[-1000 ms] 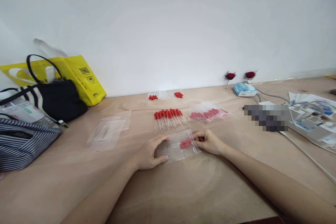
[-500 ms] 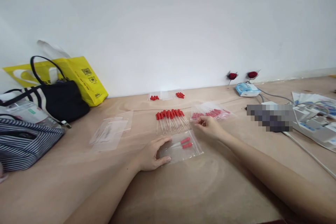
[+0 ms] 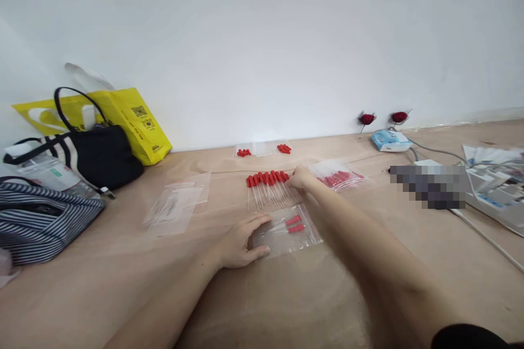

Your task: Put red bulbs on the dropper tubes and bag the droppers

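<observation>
A row of droppers (image 3: pixel 268 180) with red rubber bulbs and thin clear stems lies mid-table, bulbs toward the wall. My right hand (image 3: pixel 301 179) is at the row's right end, its fingertips closed around the last dropper's bulb and partly hidden. Spread fingers and thumb of my left hand (image 3: pixel 244 241) rest on the left end of a clear zip bag (image 3: pixel 282 245). Inside that bag are two droppers (image 3: pixel 295 224), bulbs to the right. Just beyond my right hand, another zip bag (image 3: pixel 341 174) holds several red-bulbed droppers.
Flat zip bags (image 3: pixel 180 204) lie to the left. Near the wall sit small red bulbs (image 3: pixel 284 149) on clear bags. A yellow bag (image 3: pixel 143 125), a black bag (image 3: pixel 102 155) and a striped pouch (image 3: pixel 45 223) stand far left. A tissue pack (image 3: pixel 391 140) and cables are at right.
My right hand has moved left and away from me, from beside the filled bag to the right end of the dropper row. My left hand stays on the near bag.
</observation>
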Motion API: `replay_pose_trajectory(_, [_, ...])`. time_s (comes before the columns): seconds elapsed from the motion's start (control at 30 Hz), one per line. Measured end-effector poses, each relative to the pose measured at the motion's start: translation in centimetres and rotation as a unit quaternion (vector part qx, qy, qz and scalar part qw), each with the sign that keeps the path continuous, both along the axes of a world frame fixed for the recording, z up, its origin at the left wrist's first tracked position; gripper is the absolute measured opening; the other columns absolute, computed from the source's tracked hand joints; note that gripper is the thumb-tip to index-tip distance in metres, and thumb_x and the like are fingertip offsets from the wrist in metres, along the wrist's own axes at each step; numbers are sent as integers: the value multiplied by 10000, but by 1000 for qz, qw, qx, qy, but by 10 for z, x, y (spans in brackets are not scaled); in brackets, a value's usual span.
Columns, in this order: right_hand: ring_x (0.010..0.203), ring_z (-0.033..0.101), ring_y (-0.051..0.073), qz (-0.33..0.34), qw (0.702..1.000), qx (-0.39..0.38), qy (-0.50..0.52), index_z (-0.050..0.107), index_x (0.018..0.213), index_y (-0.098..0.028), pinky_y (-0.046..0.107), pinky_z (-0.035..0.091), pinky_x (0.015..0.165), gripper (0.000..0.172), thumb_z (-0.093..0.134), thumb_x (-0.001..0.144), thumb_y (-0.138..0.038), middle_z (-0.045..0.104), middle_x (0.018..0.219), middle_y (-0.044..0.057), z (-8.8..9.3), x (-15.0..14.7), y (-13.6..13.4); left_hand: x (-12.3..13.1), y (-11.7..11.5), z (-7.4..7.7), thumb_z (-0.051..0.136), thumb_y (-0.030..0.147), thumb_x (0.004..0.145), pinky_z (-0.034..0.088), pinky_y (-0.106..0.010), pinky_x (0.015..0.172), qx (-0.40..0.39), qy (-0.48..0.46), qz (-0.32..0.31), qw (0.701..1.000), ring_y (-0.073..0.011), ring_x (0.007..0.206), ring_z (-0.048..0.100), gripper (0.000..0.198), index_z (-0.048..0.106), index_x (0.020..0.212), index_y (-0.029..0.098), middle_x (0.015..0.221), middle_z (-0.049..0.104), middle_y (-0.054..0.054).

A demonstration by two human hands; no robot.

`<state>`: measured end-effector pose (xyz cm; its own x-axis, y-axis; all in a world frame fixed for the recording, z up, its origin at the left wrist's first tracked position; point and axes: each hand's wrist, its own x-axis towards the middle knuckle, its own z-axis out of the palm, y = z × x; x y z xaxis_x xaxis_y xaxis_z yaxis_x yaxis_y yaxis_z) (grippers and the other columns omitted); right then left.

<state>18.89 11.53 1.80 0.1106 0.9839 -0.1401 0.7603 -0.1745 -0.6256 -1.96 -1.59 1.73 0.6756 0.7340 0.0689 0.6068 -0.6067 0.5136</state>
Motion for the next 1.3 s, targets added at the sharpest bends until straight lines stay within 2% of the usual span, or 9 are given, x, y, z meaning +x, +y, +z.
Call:
replay_pose_trajectory(0.13, [536,562,186,-6,999,-3,43,599,691,-116,240,370,434,164,634,532,-103,576,568,61,1,4,0,0,1,0,565,317,740,354,-409,971,0,-7,0,1000,-242,1166,426,522,409,1224,197,1275,458,-98])
replay_pose_trajectory(0.23, [572,558,147,-18,995,49,87,569,905,-112,221,395,472,293,585,616,-158,576,664,41,4,15,-10,-1,2,-2,562,336,743,351,-415,973,-3,-6,-4,1000,-249,1171,420,525,411,1224,193,1275,457,-102])
replay_pose_trajectory(0.37, [508,518,93,-15,979,121,162,328,1223,-169,213,420,463,512,451,727,-201,525,723,-22,2,41,-42,-2,1,-3,553,344,756,321,-432,991,-10,-1,3,1000,-256,1196,389,528,399,1242,206,1300,436,-93])
replay_pose_trajectory(0.47, [460,494,95,-7,924,200,325,284,1239,-202,237,434,433,580,512,716,-307,452,663,-59,-10,61,-72,-2,1,-2,548,352,762,314,-439,995,-11,10,6,1000,-258,1203,380,530,392,1249,214,1304,433,-88])
replay_pose_trajectory(0.57, [496,508,100,-54,884,239,399,330,1187,-221,251,460,452,603,588,672,-402,444,672,-60,-24,73,-94,-1,1,-2,545,362,762,310,-447,998,-13,21,6,1000,-263,1208,373,537,391,1251,202,1308,427,-98])
replay_pose_trajectory(0.7, [501,518,101,-90,863,230,441,363,1099,-224,254,465,458,580,620,637,-462,462,653,-67,-33,72,-104,-1,1,-2,545,358,760,310,-442,1001,-9,22,3,1000,-260,1209,372,539,391,1250,197,1306,429,-99])
replay_pose_trajectory(1.03, [596,595,129,-71,822,168,539,373,926,-243,302,514,565,406,593,674,-473,531,685,-49,-40,58,-108,-1,2,-3,538,352,766,315,-429,1001,-7,27,5,1000,-252,1210,370,549,369,1264,197,1310,422,-98])
replay_pose_trajectory(1.13, [628,610,137,-37,828,136,543,383,870,-233,322,514,620,390,609,659,-471,565,703,-33,-39,57,-110,-1,2,-3,544,356,763,318,-432,997,-5,23,6,1000,-254,1204,378,547,374,1261,207,1304,429,-92])
replay_pose_trajectory(1.3, [571,592,122,5,843,83,531,386,863,-221,287,489,580,456,648,610,-495,583,656,-32,-35,56,-114,1,1,-1,560,337,746,321,-433,991,-6,13,2,1000,-256,1193,391,539,398,1242,202,1290,447,-91])
